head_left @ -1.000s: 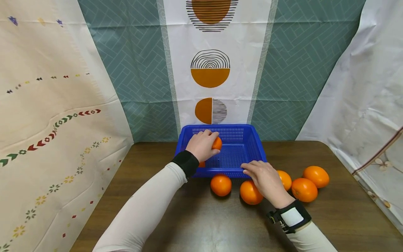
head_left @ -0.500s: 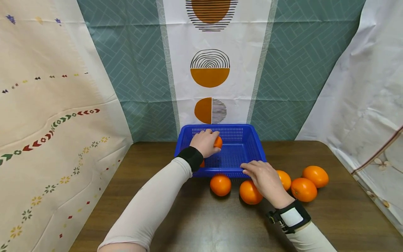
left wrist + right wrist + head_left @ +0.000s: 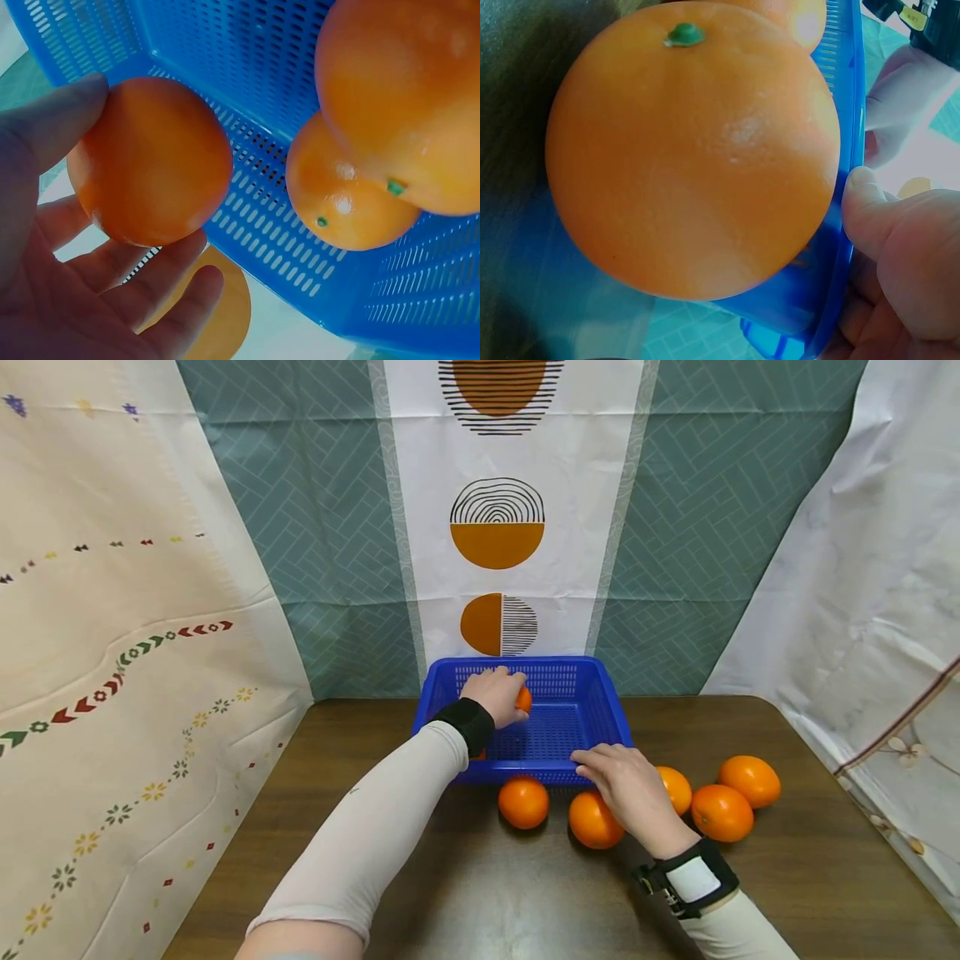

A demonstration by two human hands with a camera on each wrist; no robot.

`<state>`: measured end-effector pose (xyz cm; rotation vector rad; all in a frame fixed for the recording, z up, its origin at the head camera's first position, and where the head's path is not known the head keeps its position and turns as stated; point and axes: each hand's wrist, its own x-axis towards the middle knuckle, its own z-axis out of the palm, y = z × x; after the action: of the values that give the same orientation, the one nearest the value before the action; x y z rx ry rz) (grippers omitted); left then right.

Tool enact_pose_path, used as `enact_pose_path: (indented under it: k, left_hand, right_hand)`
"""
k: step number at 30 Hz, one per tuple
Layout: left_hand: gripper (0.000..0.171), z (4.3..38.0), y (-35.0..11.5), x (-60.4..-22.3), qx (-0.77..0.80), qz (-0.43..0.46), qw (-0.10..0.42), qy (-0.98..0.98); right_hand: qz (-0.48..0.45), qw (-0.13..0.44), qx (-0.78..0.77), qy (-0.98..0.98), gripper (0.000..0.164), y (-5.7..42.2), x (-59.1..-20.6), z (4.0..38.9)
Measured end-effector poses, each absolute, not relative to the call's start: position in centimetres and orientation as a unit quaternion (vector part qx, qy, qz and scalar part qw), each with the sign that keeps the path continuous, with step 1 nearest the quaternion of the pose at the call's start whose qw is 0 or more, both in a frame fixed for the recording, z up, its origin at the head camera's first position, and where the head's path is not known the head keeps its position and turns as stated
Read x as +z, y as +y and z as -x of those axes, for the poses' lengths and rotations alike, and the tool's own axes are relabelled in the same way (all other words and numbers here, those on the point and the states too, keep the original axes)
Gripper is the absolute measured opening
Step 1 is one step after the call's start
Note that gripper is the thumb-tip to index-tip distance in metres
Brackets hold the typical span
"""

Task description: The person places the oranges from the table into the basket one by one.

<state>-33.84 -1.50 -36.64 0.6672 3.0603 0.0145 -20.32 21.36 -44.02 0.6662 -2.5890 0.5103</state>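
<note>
My left hand [image 3: 492,695] is inside the blue plastic basket [image 3: 517,768] and holds an orange [image 3: 154,161], thumb on one side and fingertips on the other. In the left wrist view, two more oranges with green stem marks, one larger orange [image 3: 412,97] and one orange [image 3: 341,191] behind it, sit in the basket. At the basket's near rim, my right hand [image 3: 626,781] rests with relaxed fingers over the edge, its thumb tip touching the rim in the right wrist view. Close by it on the table, a big orange [image 3: 694,161] fills much of that view.
Outside the basket, an orange [image 3: 523,802] stands in front of the near wall. Several oranges lie to the right, among them one orange [image 3: 722,812] and another orange [image 3: 750,781]. Patterned cloth [image 3: 345,527] hangs right behind the wooden table [image 3: 360,877].
My left hand has shifted slightly to the right within the basket, still holding the orange. My right hand has stayed at the near rim, and the oranges on the table have not moved.
</note>
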Motion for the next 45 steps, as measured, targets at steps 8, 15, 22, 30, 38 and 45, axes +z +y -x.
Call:
enact_pose_path:
  k: [8,15,22,30,38,45]
  left_hand:
    - [0.067,34.4,-1.6,-36.0,0.001,-0.225,0.05,0.973]
    - [0.065,34.4,-1.5,-35.8,-0.021,-0.245,0.069,0.967]
    - [0.068,35.6,-1.2,-37.3,-0.045,-0.255,0.093,0.961]
    - [0.069,36.8,-0.7,-38.9,-0.052,-0.258,0.096,0.96]
    - [0.063,36.2,-0.7,-39.1,-0.081,-0.257,0.087,0.959]
    - [0.066,36.5,-0.5,-40.0,-0.083,-0.249,0.085,0.961]
  right_hand:
    - [-0.232,0.208,0.186,-0.932,0.024,21.5,-44.0,20.2]
    - [-0.237,0.222,0.182,-0.928,0.022,21.3,-44.3,20.3]
    - [-0.241,0.223,0.181,-0.927,0.022,21.2,-44.3,20.3]
    - [-0.242,0.222,0.18,-0.927,0.022,21.4,-44.2,20.4]
    - [-0.242,0.226,0.182,-0.926,0.022,21.4,-44.3,20.5]
    - [-0.242,0.227,0.181,-0.926,0.022,21.4,-44.5,20.5]
